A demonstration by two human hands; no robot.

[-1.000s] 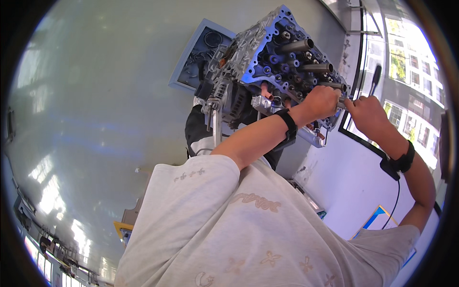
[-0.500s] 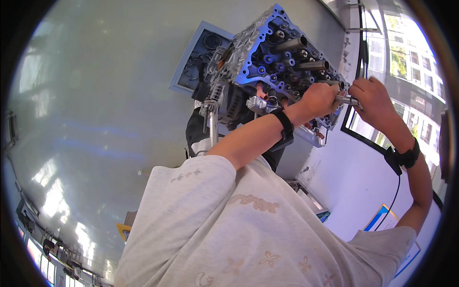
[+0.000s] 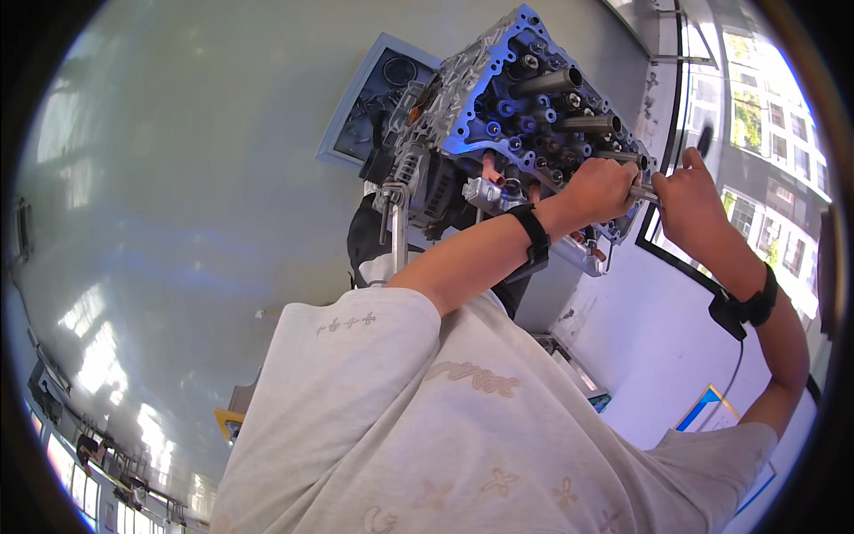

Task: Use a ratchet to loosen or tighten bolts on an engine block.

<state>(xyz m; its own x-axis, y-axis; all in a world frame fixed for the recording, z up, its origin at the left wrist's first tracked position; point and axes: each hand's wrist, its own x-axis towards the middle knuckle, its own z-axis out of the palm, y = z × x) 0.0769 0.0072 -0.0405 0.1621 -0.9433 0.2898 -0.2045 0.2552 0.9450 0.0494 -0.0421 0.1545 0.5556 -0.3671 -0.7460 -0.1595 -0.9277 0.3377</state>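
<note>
A metal engine cylinder head [image 3: 476, 98], with a bright edge and several valve springs and bolts in its open face, is up ahead. Grey metal tubes [image 3: 587, 124] stick out of that face. At its right end, my left hand [image 3: 605, 189] is closed round a silver shaft [image 3: 644, 193], fingers curled against the head. My right hand [image 3: 696, 209] grips the shaft's outer end, where what looks like a ratchet wrench's black handle [image 3: 705, 141] shows above the fingers. The shaft's inner end is hidden behind my left hand.
An alternator [image 3: 436, 191] and pulleys hang on the engine's left side, above a metal stand post [image 3: 399, 236]. Behind it lies a grey tray [image 3: 336, 133] with parts. A dark-framed window [image 3: 680, 262] is close to my right hand. A cable [image 3: 737, 374] hangs from my right wristband.
The black handle has swung down and to the right above my right hand. My right hand has turned slightly and dropped a little; my left stays closed at the shaft.
</note>
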